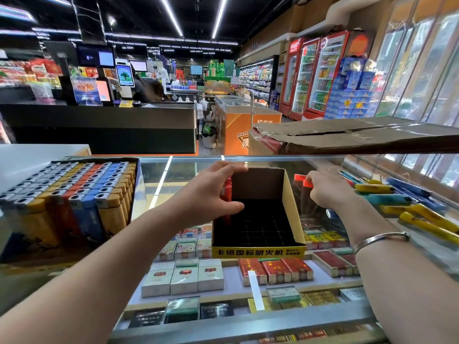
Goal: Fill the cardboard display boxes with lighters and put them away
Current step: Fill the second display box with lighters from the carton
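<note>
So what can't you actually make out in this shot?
Head view only:
- Red lighters: the left hand covers most of them, count unclear.
- Orange-capped lighters: the right hand and the display box wall hide their bodies.
- Full lighter box: its front is blurred.

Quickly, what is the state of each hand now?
Left hand: grips red plastic lighters at the yellow cardboard display box.
Right hand: pinches orange-red lighters.

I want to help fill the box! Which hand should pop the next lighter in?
Probably the left hand. It already holds a red lighter right at the display box, above its empty slots. The right hand pinches red lighters outside the box's right wall.
</note>
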`<state>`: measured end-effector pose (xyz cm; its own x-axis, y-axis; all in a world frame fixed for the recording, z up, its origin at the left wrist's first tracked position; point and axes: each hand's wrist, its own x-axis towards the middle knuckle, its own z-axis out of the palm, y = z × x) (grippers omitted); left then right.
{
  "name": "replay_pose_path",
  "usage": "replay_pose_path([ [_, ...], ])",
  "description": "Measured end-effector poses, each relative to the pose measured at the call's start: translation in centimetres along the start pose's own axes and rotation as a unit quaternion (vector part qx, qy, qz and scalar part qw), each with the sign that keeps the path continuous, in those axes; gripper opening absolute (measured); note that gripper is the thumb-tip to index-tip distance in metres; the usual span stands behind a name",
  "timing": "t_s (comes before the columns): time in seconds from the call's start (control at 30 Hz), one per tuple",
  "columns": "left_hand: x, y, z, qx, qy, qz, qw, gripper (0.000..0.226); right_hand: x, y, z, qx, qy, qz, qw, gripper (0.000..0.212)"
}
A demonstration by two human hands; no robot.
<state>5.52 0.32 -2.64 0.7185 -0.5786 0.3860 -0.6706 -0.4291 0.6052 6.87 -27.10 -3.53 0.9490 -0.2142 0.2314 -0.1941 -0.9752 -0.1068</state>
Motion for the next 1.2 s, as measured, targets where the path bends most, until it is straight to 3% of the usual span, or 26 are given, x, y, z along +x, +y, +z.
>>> replay_pose_path([
  [0.2, 0.0, -0.1, 0.0, -0.002, -0.003, 0.0, 1.0, 0.061, 0.6, -0.2, 0.3, 0.008, -0.011, 0.004, 1.0, 0.023],
  [0.43, 0.0, -0.2, 0.0, -0.017, -0.008, -0.002, 1.0, 0.06, 1.7, -0.4, 1.5, -0.04, 0.007, -0.093, 0.995, 0.035],
  [0.57, 0.1, -0.2, 0.0, 0.002, 0.0, 0.008, 1.0, 0.06, 2.1, 0.3, 1.7, -0.024, -0.025, -0.09, 0.995, 0.033],
  [0.83, 0.1, -0.2, 0.0, -0.03, -0.007, -0.001, 1.0, 0.059, 2.1, 0.5, 1.1, -0.003, 0.006, -0.102, 0.995, 0.03],
  [1.2, 0.0, 0.0, 0.0, -0.024, -0.01, -0.013, 1.0, 0.057, 1.4, 1.9, -0.4, 0.067, -0.192, -0.024, 0.979, 0.027],
])
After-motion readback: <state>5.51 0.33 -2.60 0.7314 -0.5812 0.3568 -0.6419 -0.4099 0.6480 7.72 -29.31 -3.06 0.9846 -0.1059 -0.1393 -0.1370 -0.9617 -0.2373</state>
